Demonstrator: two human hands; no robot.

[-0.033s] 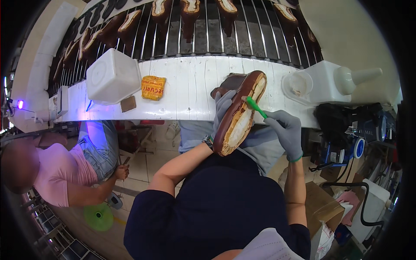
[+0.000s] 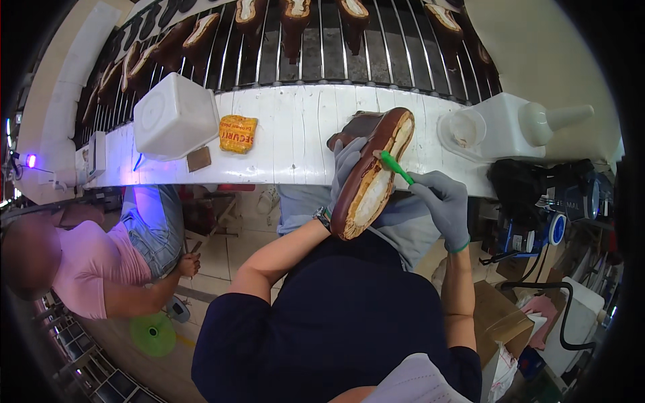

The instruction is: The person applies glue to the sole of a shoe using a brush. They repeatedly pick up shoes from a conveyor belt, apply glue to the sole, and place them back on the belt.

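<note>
Brown leather shoe upper (image 2: 371,176) on pale last, near white bench edge (image 2: 295,144), gripped by grey-gloved left hand (image 2: 348,161); right hand (image 2: 443,205) pinching green brush (image 2: 396,166); judged coating step; next stroke needs steady support

On the white wooden bench (image 2: 302,144), the white plastic tub (image 2: 173,115) lies at 9 o'clock from the yellow packet (image 2: 238,133). The brown shoe upper (image 2: 373,176) lies at 3 o'clock, the metal conveyor rack (image 2: 349,47) at 12.
</note>
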